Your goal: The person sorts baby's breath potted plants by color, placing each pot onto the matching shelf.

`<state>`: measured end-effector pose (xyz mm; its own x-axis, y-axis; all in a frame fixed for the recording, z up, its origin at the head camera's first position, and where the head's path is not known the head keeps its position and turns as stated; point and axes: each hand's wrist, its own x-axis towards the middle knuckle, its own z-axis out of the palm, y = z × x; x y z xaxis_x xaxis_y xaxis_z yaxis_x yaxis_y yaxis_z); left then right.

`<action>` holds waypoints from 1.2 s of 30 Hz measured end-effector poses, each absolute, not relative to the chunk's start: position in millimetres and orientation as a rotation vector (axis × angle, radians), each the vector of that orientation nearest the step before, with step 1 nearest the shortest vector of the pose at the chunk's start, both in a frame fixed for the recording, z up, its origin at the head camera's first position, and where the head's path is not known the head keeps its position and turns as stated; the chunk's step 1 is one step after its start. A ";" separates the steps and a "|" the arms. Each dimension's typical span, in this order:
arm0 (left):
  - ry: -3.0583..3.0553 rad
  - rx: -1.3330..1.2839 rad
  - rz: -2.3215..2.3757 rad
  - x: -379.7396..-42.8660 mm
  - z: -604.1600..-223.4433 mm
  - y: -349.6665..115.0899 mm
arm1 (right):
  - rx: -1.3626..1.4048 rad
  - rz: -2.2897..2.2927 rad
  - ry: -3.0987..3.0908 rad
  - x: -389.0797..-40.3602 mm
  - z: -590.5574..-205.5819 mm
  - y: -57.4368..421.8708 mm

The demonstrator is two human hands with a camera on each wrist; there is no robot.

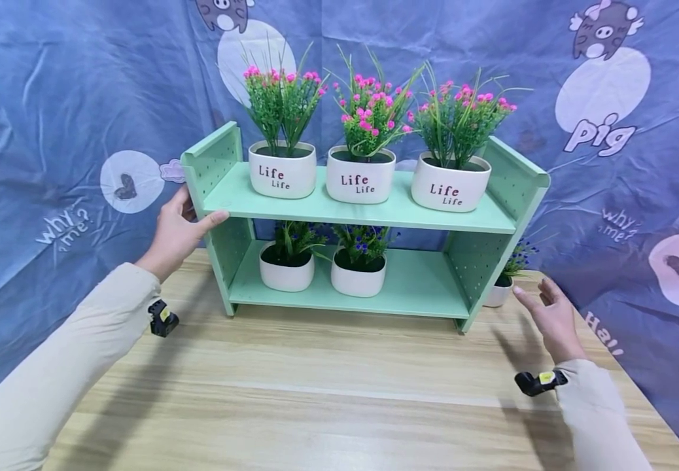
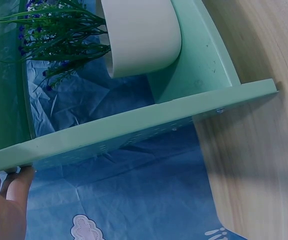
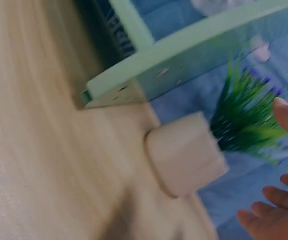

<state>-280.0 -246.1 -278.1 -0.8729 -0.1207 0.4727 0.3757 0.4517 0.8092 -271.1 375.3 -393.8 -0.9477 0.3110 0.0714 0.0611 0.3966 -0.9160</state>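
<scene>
A mint-green two-tier shelf (image 1: 363, 310) stands on the wooden table. My left hand (image 1: 177, 229) grips its left side panel, the thumb reaching over the front edge and the fingers behind. In the left wrist view, the fingers (image 2: 19, 187) rest against the panel's outer face. Just outside the right side panel stands a white pot with blue flowers (image 1: 497, 294). My right hand (image 1: 553, 320) is beside that pot, apart from it, holding nothing. The right wrist view has its fingers (image 3: 279, 200) spread near the purple-blue blossoms (image 3: 264, 82).
Up top sit three white "Life" pots with pink flowers: left (image 1: 282, 173), middle (image 1: 360, 176) and right (image 1: 450, 186). The lower tier holds two white pots, left (image 1: 286, 273) and right (image 1: 358, 280). Behind hangs a blue printed cloth (image 1: 80, 78); wooden table (image 1: 316, 392) extends in front.
</scene>
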 end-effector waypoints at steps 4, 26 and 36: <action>-2.248 -0.212 -1.408 -279.5 -277.4 -245.5 | -0.341 1.592 -2.455 -280.0 -408.5 378.5; -2.235 -0.215 -1.437 -280.8 -277.5 -246.5 | -0.300 1.695 -2.367 -310.2 -447.6 367.3; -2.225 -0.223 -1.445 -281.3 -278.5 -247.0 | -0.284 1.530 -2.475 -308.6 -452.2 374.5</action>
<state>-281.3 -247.0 -278.5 -0.8739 -0.1181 0.4716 0.3828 0.4309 0.8172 -308.6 374.5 -452.2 -0.9576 0.2759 0.0828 0.0492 0.4400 -0.8966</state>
